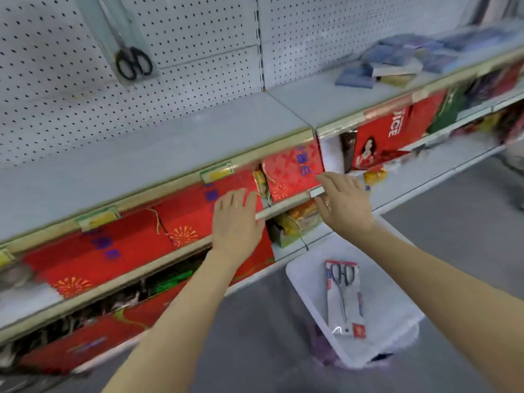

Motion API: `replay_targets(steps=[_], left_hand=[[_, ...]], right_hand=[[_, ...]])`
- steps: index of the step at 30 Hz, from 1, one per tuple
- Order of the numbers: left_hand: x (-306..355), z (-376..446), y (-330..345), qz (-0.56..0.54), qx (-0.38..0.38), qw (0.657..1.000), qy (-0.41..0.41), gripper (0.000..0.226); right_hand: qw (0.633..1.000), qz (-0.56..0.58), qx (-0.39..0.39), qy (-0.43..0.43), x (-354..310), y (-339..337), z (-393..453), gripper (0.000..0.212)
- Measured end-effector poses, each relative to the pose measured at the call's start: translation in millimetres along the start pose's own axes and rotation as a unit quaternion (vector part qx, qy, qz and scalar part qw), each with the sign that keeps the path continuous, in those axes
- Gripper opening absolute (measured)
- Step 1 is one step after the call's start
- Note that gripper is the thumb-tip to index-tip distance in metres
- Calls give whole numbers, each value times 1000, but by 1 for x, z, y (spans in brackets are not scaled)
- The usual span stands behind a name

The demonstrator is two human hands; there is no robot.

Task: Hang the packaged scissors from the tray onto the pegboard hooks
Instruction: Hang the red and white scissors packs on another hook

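One pack of black-handled scissors (129, 56) hangs on the white pegboard (198, 38) at the upper left. Another packaged pair of scissors (344, 299) lies in the clear plastic tray (397, 304) on the floor at the lower right. My left hand (236, 222) is held out in front of the red shelf goods, fingers spread, holding nothing. My right hand (344, 202) hovers above the tray's far end, near the shelf edge, fingers apart and empty. The picture is blurred by motion.
A grey shelf (175, 148) runs below the pegboard. Red gift bags (119, 251) fill the shelves underneath. Blue booklets (397, 61) lie on the shelf at the upper right. Grey floor (453, 222) lies to the right of the tray.
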State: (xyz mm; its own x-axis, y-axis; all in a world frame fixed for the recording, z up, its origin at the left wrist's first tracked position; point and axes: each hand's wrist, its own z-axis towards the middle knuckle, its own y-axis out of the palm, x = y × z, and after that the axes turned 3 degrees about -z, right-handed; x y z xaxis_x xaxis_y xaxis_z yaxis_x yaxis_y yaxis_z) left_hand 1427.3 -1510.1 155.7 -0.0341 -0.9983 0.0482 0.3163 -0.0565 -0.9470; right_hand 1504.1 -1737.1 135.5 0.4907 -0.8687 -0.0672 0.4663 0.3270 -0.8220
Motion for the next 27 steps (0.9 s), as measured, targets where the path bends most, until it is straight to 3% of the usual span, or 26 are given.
replay_targets(steps=[5, 9, 17, 22, 27], left_hand=[[69, -15, 85, -38, -95, 993, 58, 49], [125, -27, 157, -49, -193, 977, 80, 50], [206, -76, 273, -76, -354, 932, 26, 43], [218, -105, 313, -37, -415, 909, 0, 41], [218, -124, 332, 8, -464, 886, -7, 44]], right_hand=[[990, -46, -130, 42, 62, 37, -91, 54], [974, -60, -217, 28, 104, 70, -156, 58], [941, -35, -334, -41, 164, 146, -235, 45], [886, -39, -415, -205, 171, 198, -248, 58], [776, -65, -448, -440, 151, 246, -222, 58]])
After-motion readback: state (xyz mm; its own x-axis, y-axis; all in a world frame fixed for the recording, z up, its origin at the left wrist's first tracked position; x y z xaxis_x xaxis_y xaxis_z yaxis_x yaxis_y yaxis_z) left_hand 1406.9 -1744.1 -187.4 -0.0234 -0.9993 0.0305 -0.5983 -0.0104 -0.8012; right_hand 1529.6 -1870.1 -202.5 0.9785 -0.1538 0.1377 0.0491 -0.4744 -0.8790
